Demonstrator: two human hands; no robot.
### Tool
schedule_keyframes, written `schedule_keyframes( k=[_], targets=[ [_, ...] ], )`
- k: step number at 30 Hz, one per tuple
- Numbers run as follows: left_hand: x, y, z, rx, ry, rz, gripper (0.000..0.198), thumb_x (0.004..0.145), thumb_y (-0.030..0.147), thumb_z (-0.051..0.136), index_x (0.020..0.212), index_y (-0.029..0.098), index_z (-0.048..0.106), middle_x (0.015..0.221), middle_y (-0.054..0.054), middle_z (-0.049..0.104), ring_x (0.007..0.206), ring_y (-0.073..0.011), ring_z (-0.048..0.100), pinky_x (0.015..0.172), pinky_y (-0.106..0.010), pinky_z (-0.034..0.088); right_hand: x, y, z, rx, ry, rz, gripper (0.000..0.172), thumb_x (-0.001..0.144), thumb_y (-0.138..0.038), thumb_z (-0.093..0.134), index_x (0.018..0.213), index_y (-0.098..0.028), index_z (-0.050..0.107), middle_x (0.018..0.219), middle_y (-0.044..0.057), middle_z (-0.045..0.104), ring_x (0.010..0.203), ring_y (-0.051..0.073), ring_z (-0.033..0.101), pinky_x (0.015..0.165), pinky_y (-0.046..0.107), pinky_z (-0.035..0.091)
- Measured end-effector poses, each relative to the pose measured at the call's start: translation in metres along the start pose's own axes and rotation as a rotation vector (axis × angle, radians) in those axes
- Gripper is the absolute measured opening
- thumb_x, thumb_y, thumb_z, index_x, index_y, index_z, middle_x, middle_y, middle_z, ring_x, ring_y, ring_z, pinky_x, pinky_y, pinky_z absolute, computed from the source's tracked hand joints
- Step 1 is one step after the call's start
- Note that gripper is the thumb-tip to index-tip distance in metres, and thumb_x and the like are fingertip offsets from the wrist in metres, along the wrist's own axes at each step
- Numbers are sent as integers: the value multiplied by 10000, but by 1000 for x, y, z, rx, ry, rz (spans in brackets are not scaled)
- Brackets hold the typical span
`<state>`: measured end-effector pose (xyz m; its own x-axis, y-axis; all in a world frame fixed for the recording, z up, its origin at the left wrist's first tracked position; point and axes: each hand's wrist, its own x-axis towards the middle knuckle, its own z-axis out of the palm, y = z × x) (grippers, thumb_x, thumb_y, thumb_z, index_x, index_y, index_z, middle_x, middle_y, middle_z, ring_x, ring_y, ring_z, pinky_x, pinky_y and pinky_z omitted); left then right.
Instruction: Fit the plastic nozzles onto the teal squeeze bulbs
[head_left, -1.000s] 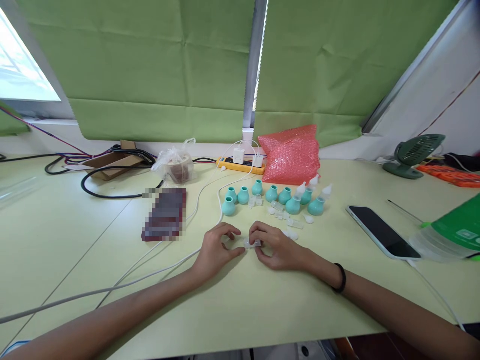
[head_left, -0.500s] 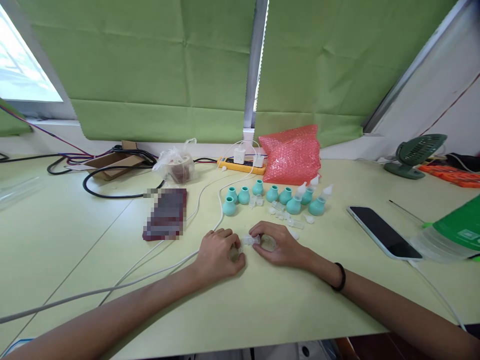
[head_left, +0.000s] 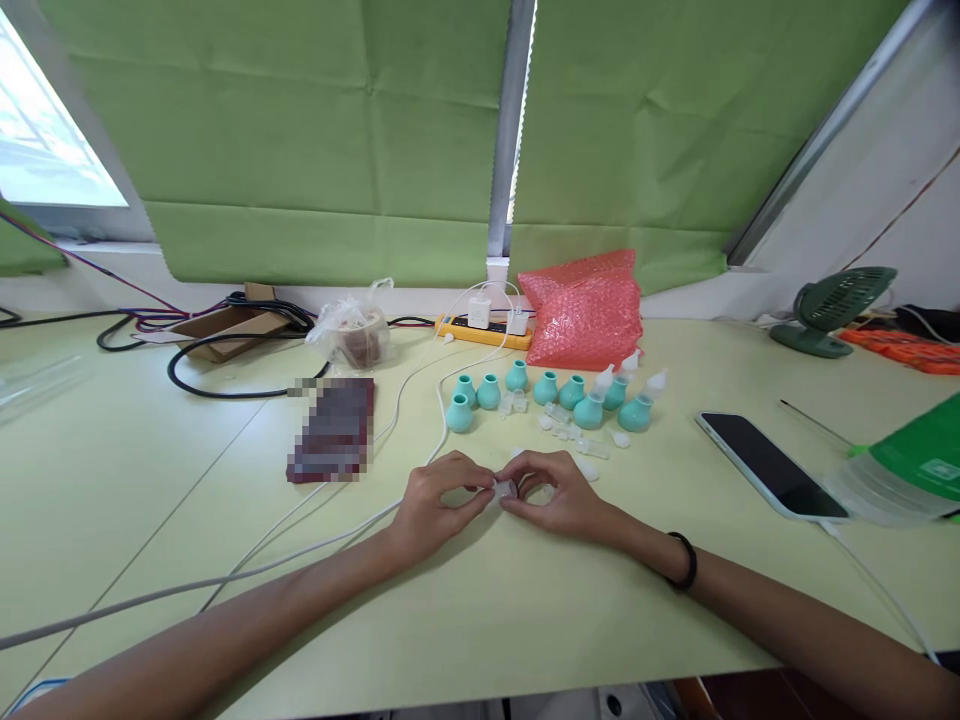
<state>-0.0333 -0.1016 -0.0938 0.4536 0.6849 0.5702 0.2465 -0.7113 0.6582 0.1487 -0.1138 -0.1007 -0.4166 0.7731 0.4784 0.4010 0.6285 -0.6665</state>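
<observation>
My left hand [head_left: 435, 500] and my right hand [head_left: 555, 497] meet at the middle of the pale green table [head_left: 525, 610]. Both pinch a small clear plastic piece [head_left: 501, 489] between their fingertips. Just beyond them lie several loose clear plastic parts [head_left: 574, 432]. Behind those stands a row of teal rubber bulbs [head_left: 517, 388]; three on the right carry clear nozzle tips [head_left: 654, 382]. My right wrist wears a black band [head_left: 684, 561].
A pink bubble-wrap bag [head_left: 586, 308] and a yellow power strip [head_left: 484, 330] sit at the back. White cables [head_left: 300, 540] run left of my hands. A dark phone [head_left: 769, 464], a green pouch [head_left: 915, 455], a small fan [head_left: 825, 310] are right; a blurred dark item [head_left: 334, 428] is left.
My hands drew apart slightly, then came together again with fingertips pinching the clear piece between them. The rest of the table is unchanged.
</observation>
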Motion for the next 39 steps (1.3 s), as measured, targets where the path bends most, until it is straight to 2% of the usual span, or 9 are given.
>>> schedule_keyframes(
  k=[4, 9, 15, 19, 29, 34, 39],
  targets=[
    [2, 0, -1, -95, -34, -109, 96, 701, 217, 585, 725, 168, 664, 703, -57, 657, 686, -160, 593, 638, -272, 488, 1, 2, 2, 134, -26, 109, 196, 671, -209, 584, 855, -175, 523, 757, 18, 596, 619, 103, 579, 576, 227, 526],
    [4, -2, -1, -175, -63, -229, 85, 674, 200, 613, 714, 163, 679, 717, -58, 655, 695, -163, 600, 649, -274, 493, 1, 2, 1, 162, -39, 139, 198, 681, -211, 583, 860, -180, 505, 761, 18, 603, 630, 103, 580, 584, 229, 523],
    [4, 1, 0, -127, -54, -154, 80, 672, 168, 602, 691, 159, 679, 730, -69, 662, 727, -172, 591, 670, -285, 487, 1, -1, 2, 150, -45, 151, 188, 707, -227, 562, 873, -186, 483, 754, 16, 604, 626, 102, 574, 575, 227, 511],
    [4, 2, 0, -81, -48, -180, 109, 675, 176, 600, 753, 154, 674, 725, -62, 656, 689, -164, 594, 649, -277, 486, 2, -1, 2, 150, -47, 147, 185, 713, -253, 561, 868, -184, 489, 749, 14, 604, 621, 100, 569, 574, 226, 505],
    [5, 0, 0, -87, -74, -204, 109, 671, 180, 611, 749, 155, 682, 738, -62, 668, 714, -172, 596, 662, -281, 490, 2, -1, 1, 178, -42, 183, 187, 706, -301, 570, 835, -180, 510, 745, 13, 603, 632, 104, 565, 591, 226, 498],
    [5, -1, 0, -84, -65, -174, 142, 672, 191, 612, 797, 183, 679, 772, -58, 669, 755, -179, 576, 685, -297, 486, 2, 1, 2, 199, 1, 192, 148, 705, -286, 575, 795, -176, 530, 708, 7, 594, 601, 99, 557, 567, 223, 492],
    [7, -1, 0, -130, -148, -215, 149, 705, 205, 570, 814, 182, 670, 850, -65, 596, 759, -162, 560, 674, -279, 473, 2, 5, 3, 223, 69, 193, 105, 702, -267, 580, 738, -172, 552, 663, 2, 585, 572, 97, 560, 555, 228, 499]
  ],
)
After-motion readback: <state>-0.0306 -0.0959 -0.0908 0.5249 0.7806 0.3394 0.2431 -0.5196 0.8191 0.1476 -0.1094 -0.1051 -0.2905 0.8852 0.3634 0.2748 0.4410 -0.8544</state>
